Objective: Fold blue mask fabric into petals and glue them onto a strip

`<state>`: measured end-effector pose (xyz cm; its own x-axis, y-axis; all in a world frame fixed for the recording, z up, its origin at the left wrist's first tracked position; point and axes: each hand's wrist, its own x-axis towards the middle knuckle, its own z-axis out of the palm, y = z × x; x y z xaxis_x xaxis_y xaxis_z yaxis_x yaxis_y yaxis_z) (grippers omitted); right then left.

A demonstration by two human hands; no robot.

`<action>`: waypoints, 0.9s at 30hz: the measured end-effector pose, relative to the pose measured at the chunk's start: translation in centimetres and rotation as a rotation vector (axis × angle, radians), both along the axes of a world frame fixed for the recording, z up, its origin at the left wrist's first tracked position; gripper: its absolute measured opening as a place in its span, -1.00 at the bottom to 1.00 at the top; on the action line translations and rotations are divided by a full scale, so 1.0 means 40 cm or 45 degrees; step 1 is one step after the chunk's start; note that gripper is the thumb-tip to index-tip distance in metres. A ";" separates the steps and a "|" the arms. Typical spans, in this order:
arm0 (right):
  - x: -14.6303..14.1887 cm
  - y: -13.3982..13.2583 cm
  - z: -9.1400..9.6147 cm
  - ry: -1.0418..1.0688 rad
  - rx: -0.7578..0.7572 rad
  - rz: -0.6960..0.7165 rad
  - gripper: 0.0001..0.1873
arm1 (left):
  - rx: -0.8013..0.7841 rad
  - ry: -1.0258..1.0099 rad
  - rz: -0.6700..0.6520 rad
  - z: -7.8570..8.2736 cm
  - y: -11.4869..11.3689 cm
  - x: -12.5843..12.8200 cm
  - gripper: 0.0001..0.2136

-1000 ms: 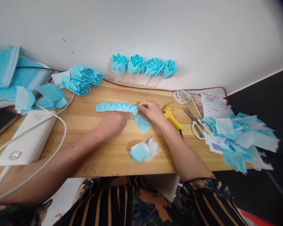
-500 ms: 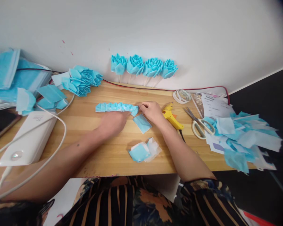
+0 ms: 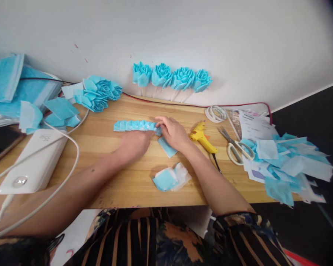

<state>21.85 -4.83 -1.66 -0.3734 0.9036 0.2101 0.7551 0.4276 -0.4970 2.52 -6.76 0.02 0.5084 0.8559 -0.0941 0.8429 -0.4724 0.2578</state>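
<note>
A strip of overlapping folded light-blue petals [image 3: 131, 125] lies across the wooden table. My left hand [image 3: 135, 144] is curled along its near edge, fingers closed at the strip's right part; their tips are partly hidden. At the right end, my right hand [image 3: 172, 131] has its fingers bent over the last petal, thumb side toward me, pressing or pinching it. Partly beneath my right hand lies a flat blue fabric piece [image 3: 167, 147]. Nearer to me rests a small pile of blue and white pieces [image 3: 170, 178].
A yellow glue gun [image 3: 202, 137], white-handled scissors [image 3: 235, 147] and a tape roll [image 3: 215, 113] lie right, beside a scrap heap [image 3: 294, 159]. Stemmed blue flowers [image 3: 172, 77] lean on the wall. More flowers [image 3: 98, 92], a white power bank [image 3: 33, 162] and its cable are left.
My right hand has shifted slightly left, its fingers now reaching over the strip's right end. My left hand stays about where it was.
</note>
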 end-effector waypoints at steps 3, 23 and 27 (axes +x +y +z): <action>-0.006 0.001 -0.003 -0.049 -0.030 -0.014 -0.54 | 0.027 0.019 -0.014 0.002 0.001 0.002 -0.56; 0.022 0.001 0.017 0.272 -0.081 -0.107 -0.58 | -0.058 -0.001 0.177 0.013 -0.005 -0.007 -0.57; 0.011 -0.010 0.028 0.186 -0.169 -0.096 -0.59 | -0.019 0.019 0.161 0.006 -0.004 -0.009 -0.55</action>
